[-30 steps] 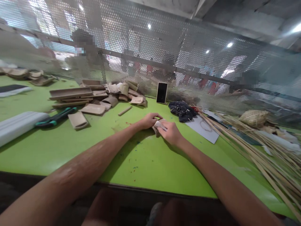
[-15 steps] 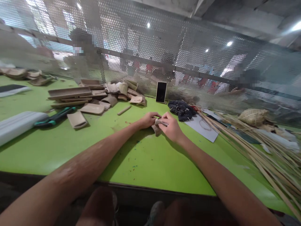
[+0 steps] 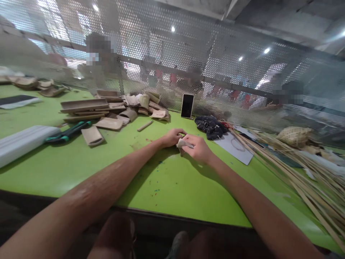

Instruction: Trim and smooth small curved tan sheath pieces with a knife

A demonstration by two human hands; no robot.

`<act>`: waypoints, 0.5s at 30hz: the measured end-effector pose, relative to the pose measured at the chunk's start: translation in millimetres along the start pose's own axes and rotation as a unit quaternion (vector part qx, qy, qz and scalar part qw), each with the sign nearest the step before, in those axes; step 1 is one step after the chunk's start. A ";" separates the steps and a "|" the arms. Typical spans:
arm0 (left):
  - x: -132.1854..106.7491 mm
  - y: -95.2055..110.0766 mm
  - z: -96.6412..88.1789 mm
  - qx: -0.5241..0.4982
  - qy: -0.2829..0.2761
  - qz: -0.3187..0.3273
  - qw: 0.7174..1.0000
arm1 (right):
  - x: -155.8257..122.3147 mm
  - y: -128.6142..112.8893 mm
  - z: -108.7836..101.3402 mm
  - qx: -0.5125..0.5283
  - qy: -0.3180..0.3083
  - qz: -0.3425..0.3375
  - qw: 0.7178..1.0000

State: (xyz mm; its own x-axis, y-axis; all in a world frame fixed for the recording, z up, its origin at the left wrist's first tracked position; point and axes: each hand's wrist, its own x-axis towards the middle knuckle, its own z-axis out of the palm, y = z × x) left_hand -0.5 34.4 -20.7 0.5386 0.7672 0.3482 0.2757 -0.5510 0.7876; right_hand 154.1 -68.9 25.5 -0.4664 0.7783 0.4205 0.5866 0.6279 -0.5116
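Note:
Over the middle of the green table (image 3: 172, 187), both hands meet. My right hand (image 3: 199, 148) is closed on a small folded pale sheet (image 3: 184, 143), possibly sandpaper, gripped between thumb and fingers. My left hand (image 3: 173, 137) curls its fingers around a small brownish bamboo piece (image 3: 181, 152), which sits under the folded sheet and mostly out of sight. Whether the sheet touches the bamboo is hard to make out. Just beyond my left hand lies a short bamboo stick (image 3: 145, 126).
A heap of cut bamboo pieces (image 3: 107, 108) lies at back left, near a green-and-black tool (image 3: 67, 133) and a white block (image 3: 27, 142). A phone (image 3: 187, 105) stands by the perforated screen (image 3: 167, 64). Dark cloth (image 3: 210, 126) and long bamboo strips (image 3: 291, 172) lie to the right.
My right hand has shifted slightly down and turned, showing more of the folded sheet and covering more of the bamboo piece. The whole view has moved a little.

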 end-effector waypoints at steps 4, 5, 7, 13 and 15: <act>0.0 -0.3 1.6 -0.003 0.001 -0.011 1.000 | -0.5 1.6 -1.5 -0.003 0.033 0.023 0.999; 0.2 -0.5 1.9 0.003 0.000 -0.016 1.000 | -0.7 3.2 -1.9 -0.011 0.050 0.028 0.998; 0.6 -1.2 2.3 0.014 0.003 -0.019 1.000 | -1.1 5.1 -2.4 -0.009 0.055 0.031 0.998; 1.4 -1.4 1.5 0.001 -0.006 -0.014 1.000 | -2.0 0.6 -3.4 0.032 0.006 0.050 0.998; 0.9 0.8 0.9 0.012 -0.003 -0.016 1.000 | -1.8 1.6 -3.7 -0.002 0.058 0.064 0.996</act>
State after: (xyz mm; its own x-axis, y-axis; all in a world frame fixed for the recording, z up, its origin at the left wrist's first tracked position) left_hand 0.9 34.4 -20.2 0.5342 0.7822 0.3207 0.3116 -0.5348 0.7855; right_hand 158.4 -69.4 26.7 -0.3084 0.8455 0.4358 0.6392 0.5235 -0.5634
